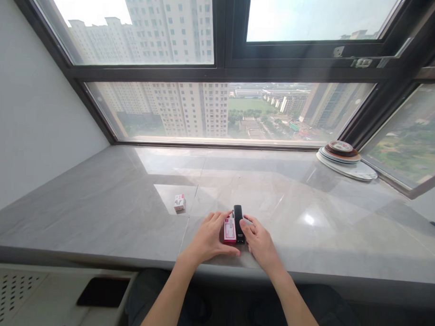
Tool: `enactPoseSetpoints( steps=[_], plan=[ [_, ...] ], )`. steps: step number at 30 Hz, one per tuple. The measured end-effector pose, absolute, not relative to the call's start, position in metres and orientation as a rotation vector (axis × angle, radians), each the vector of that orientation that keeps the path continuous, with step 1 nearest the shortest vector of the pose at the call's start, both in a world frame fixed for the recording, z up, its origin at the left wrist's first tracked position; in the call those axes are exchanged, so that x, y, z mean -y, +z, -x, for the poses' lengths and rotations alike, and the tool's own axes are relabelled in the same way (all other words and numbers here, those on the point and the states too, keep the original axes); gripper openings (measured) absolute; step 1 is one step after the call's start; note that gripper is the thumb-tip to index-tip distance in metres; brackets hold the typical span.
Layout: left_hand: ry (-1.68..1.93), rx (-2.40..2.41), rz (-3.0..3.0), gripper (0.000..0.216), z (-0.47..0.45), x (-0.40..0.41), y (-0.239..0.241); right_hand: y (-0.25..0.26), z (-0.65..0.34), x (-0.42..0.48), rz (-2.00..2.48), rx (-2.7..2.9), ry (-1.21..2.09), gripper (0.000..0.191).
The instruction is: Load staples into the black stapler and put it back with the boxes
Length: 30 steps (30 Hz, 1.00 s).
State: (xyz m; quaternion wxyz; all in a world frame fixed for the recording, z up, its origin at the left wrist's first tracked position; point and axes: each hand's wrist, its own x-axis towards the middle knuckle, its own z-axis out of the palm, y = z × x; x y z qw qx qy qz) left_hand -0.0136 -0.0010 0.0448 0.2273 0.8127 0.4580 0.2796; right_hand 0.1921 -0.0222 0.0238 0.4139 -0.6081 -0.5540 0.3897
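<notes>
A black stapler lies on the grey marble sill, pointing away from me. Beside it on the left lies a small pink and white box. My left hand rests on the sill against the box, fingers curled round its left side and thumb under its near end. My right hand touches the stapler's right side with bent fingers. A smaller white and red box sits apart to the left.
A stack of plates stands at the sill's far right by the window frame. A large window runs along the back. A white perforated unit sits below the sill at lower left.
</notes>
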Motion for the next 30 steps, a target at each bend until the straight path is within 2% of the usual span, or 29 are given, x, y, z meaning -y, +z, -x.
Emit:
enactPoseSetpoints(
  steps=[2,3,4,6,10,18,26,30],
  plan=[
    [0.866,-1.37,-2.176,0.067,0.038,-0.006,0.048,0.026,-0.198,0.029,1.539,1.378,1.054,0.081],
    [0.916,-1.511,-2.103,0.051,0.054,-0.012,0.051,0.027,-0.201,0.033,1.546,1.387,1.084,0.086],
    [0.96,-1.724,-1.99,0.046,0.073,-0.019,0.054,0.027,-0.202,0.037,1.552,1.408,1.109,0.092],
    [0.802,-2.242,-1.674,0.047,0.108,-0.036,0.06,0.028,-0.204,0.042,1.569,1.468,1.126,0.104],
    [0.633,-2.262,-1.656,0.044,0.134,-0.067,0.061,0.034,-0.2,0.042,1.603,1.592,1.108,0.114],
    [0.572,-1.85,-1.989,0.04,0.033,-0.064,0.036,0.053,-0.193,0.03,1.591,1.782,1.015,0.085],
    [0.597,-1.724,-2.057,0.052,0.002,-0.042,0.032,0.045,-0.19,0.023,1.574,1.891,0.959,0.081],
    [0.593,-1.785,-2.027,0.05,-0.009,-0.034,0.028,0.047,-0.191,0.021,1.529,1.867,0.972,0.067]
  ],
)
